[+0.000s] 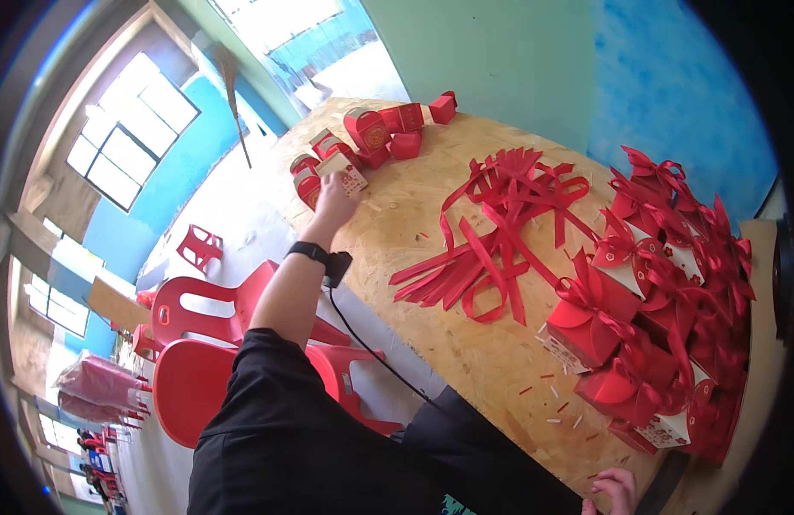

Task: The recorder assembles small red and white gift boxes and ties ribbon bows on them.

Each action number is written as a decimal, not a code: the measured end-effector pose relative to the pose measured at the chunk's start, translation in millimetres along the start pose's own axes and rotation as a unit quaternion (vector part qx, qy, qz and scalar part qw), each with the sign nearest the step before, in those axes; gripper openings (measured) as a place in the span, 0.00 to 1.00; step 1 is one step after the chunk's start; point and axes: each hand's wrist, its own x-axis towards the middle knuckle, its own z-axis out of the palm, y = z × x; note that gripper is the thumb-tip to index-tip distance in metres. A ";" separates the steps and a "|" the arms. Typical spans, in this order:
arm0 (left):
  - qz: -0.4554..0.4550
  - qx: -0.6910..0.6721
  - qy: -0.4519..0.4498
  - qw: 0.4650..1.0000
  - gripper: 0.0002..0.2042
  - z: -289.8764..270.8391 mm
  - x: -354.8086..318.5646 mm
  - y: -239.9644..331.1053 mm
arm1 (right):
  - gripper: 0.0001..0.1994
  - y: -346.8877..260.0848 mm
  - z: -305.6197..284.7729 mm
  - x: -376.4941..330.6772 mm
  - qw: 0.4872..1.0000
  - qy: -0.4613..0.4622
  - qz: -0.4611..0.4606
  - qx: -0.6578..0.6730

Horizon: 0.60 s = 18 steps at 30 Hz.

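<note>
My left hand [335, 204] reaches to the far left of the wooden table. Its fingers are closed on a small red and white gift box [347, 174], partly hidden by the hand. Beside it stand several red boxes [368, 129], some with their tops raised. My right hand [617, 489] rests low at the table's near edge, close to the bow-tied boxes. Its fingers are loosely bent and apart from the thumb, with nothing visible in them.
Loose red ribbons [504, 225] lie heaped mid-table. A stack of red boxes with bows [599, 313] fills the right side. Paper scraps [553, 391] dot the wooden tabletop [465, 360]. Red plastic chairs [195, 386] stand at the left; a black cable [371, 352] runs from my left wrist.
</note>
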 end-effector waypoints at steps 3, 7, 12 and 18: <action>0.046 0.075 -0.003 0.996 0.32 -4.5 16.4 -19.6 | 0.13 -6.6 -1.8 -1.6 1.000 -0.003 0.020 -0.010; 0.101 0.150 -0.049 0.982 0.34 -17.4 41.0 -45.6 | 0.13 -2.2 -1.3 -7.0 1.000 -0.007 0.022 -0.016; 0.036 0.168 -0.134 0.976 0.39 -31.3 72.0 -58.0 | 0.12 4.3 3.7 -9.3 1.000 0.001 0.020 0.001; 0.055 0.239 -0.180 0.953 0.30 -34.2 53.4 -13.9 | 0.12 3.4 4.9 -8.9 1.000 -0.002 0.016 0.022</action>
